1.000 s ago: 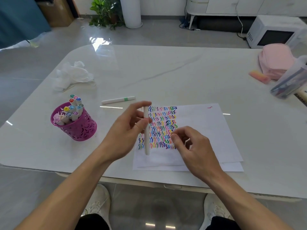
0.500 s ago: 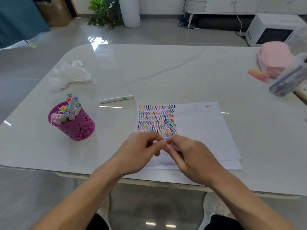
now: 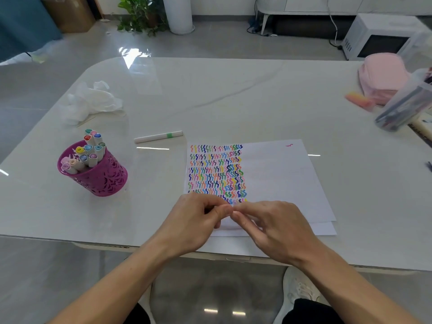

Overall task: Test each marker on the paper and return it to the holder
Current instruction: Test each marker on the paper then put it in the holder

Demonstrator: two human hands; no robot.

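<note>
— Where our fingertips meet over the near edge of the paper (image 3: 275,181), what do we hold?
— Our left hand (image 3: 196,223) and right hand (image 3: 278,230) are both pinched together, touching; the marker between them is hidden, so we cannot tell what either grips.
— And further out?
— Colourful squiggle rows fill the paper's left part. Beyond its far-left corner lies a white marker with a green band (image 3: 159,137). Well to the left stands the magenta holder (image 3: 98,174), full of capped markers (image 3: 90,150). Crumpled tissue (image 3: 91,101) sits farther off.
</note>
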